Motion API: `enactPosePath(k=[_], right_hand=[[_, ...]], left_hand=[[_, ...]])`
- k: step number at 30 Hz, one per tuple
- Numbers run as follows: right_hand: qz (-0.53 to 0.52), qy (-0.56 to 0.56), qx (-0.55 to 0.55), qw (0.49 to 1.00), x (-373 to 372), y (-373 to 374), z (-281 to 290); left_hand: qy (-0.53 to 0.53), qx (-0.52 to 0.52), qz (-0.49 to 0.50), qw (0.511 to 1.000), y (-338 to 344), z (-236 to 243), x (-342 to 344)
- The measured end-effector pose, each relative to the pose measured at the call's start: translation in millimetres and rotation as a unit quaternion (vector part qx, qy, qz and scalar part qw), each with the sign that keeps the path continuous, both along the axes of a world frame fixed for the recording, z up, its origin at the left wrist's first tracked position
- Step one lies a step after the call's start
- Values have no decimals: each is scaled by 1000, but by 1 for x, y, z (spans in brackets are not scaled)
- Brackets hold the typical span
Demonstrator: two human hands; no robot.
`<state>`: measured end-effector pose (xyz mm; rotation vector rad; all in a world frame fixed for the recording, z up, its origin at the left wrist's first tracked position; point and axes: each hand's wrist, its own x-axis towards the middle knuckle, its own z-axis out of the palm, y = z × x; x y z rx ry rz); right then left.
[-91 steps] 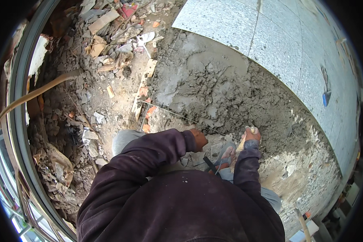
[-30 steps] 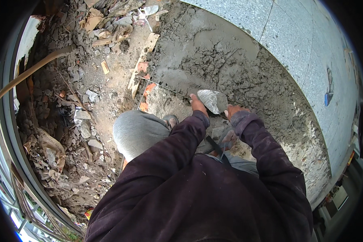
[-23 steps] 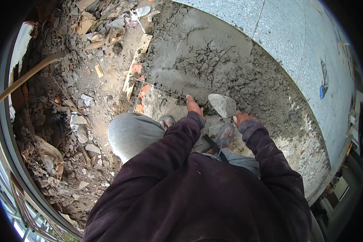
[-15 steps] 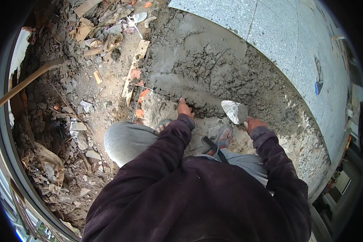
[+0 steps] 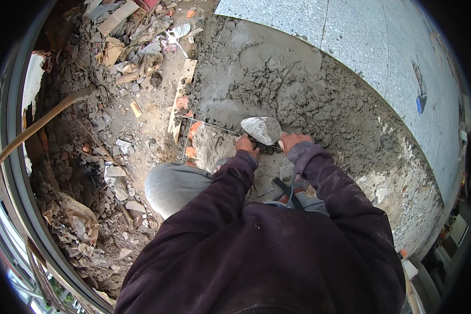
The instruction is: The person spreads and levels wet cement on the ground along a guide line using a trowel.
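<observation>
My right hand (image 5: 294,141) is closed round a trowel. The trowel's blade (image 5: 261,129), smeared with pale mortar, lies low over the near edge of the wet grey mortar bed (image 5: 261,89) and points left. Just left of the blade, my left hand (image 5: 246,145) rests at that same edge, thumb and fingers apart, with the fingertips partly hidden. A thin taut string (image 5: 214,125) runs along the near edge of the mortar, close to both hands; a second string (image 5: 190,133) crosses it at the left.
Speckled grey tiles (image 5: 361,36) border the mortar at the far right, with a blue-ended tool (image 5: 421,103) on them. Leftward lie a wood strip (image 5: 181,102), orange brick pieces (image 5: 192,129) and heaped rubble (image 5: 89,199). A bent brown pole (image 5: 36,125) crosses the left side.
My right hand has brought the trowel leftward, so its blade is now beside my left hand. The left hand has shifted slightly, and the whole view has moved a little.
</observation>
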<state>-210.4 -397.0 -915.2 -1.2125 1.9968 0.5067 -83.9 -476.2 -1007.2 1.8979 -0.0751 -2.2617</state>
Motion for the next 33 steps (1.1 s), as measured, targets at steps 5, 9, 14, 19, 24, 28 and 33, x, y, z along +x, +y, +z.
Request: enactPosePath(k=[5,9,14,19,24,28,33], right_hand=[[4,62,61,996,-47,49,4],[0,138,59,989,-92,111,4],[-106,163,5,981,-87,117,44],[-73,14,-84,994,-15,3,15],[-91,87,-51,991,-37,-17,-42],[-79,134,0,988,-93,-3,-16],[-293,72,79,950,-101,46,-6]], left_hand=[[38,-4,-4,999,4,6,-3],[18,-310,-482,820,29,-78,15],[40,-47,-70,996,14,-19,0],[28,-275,-409,870,34,-96,22],[7,-194,-312,930,37,-61,-10],[-10,-278,-537,797,13,-88,15],[5,-64,-122,990,12,-14,-12]])
